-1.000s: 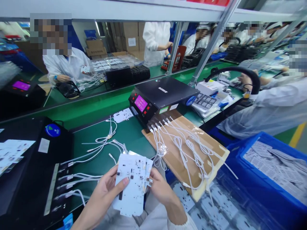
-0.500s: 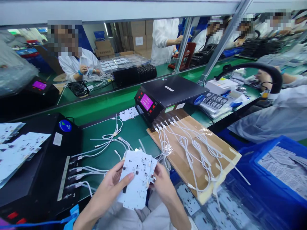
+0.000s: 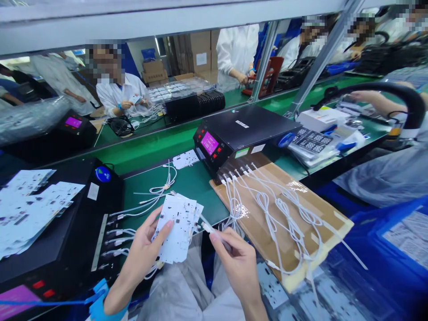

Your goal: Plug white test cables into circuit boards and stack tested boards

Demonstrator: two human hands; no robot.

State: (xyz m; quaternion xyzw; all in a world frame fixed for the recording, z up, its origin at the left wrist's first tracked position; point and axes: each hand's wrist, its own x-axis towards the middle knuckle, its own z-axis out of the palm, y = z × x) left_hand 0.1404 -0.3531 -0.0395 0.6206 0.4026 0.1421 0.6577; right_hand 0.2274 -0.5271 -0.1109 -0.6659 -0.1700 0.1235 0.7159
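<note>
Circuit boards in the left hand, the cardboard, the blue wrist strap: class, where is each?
Circuit boards [image 3: 176,244]: head view, top board's face.
Cardboard [image 3: 253,232]: head view, bare left part.
Wrist strap [image 3: 99,310]: head view, lower band.

Three black boxes with pink screens are in view: one centre box [image 3: 249,127], one left box [image 3: 76,196] nearer and to its left, and one far box [image 3: 63,138] beyond and to its left. The centre box has two side labels [image 3: 258,149] and one top label [image 3: 241,124]. Two hands are in front of it: the left hand [image 3: 145,245] holds at least two circuit boards [image 3: 175,232], the right hand [image 3: 236,258] one white plug [image 3: 207,228]. One loose board [image 3: 185,159] lies just left of the centre box, one cardboard sheet [image 3: 254,200] before it, one blue bin [image 3: 368,240] to its right, and one black fan [image 3: 121,126] beyond, leftward.
</note>
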